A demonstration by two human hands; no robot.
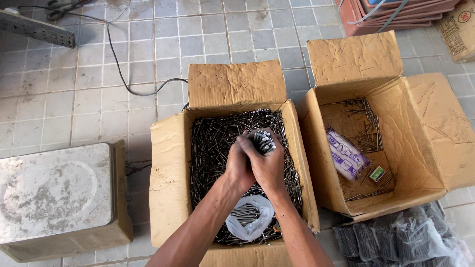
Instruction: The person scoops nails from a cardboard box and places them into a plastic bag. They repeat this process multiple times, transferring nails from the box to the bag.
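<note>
Head view: both hands, left [238, 165] and right [267, 165], clamp together round a bundle of dark steel nails [263, 140] over the nail-filled brown cardboard box [168, 173]; keeping the heads level would hold it tidy.

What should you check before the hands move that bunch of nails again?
1. Both hands, left hand and right hand, wrapped around the nail bundle: ok.
2. Nail heads lined up evenly: cannot tell.
3. Clear plastic bag lying in the nail box near the wrists: ok.
4. Bag mouth open: cannot tell.
5. Second box beside it has room: ok.
</note>
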